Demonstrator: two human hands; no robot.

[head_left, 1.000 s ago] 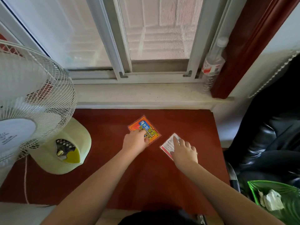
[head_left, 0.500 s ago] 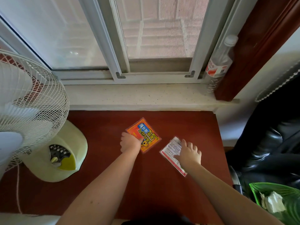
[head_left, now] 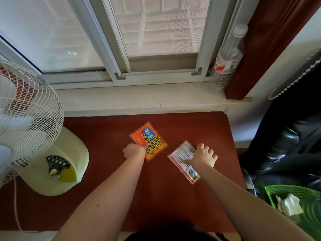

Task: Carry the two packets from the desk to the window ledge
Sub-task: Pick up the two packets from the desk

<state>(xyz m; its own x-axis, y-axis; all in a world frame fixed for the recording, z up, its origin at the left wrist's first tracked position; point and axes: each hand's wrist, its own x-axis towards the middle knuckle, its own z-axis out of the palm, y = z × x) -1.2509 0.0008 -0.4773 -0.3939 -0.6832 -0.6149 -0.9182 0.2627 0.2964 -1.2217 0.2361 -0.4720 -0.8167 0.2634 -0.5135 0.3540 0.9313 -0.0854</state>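
Note:
An orange packet with a blue label lies on the dark red desk. My left hand pinches its near left corner. A white packet with red edges lies to its right, printed side up. My right hand grips it from the right, thumb pressed on top and fingers curled over its edge. Both packets look slightly lifted at the held side. The pale speckled window ledge runs across just beyond the desk's far edge.
A white desk fan with a pale yellow base fills the desk's left side. A clear plastic bottle stands at the ledge's right end beside a red-brown frame. A black chair and a green bin are to the right.
My left hand has slid from the top of the orange packet to its near left corner and closed on it. My right hand has moved to the white packet's right edge, uncovering it.

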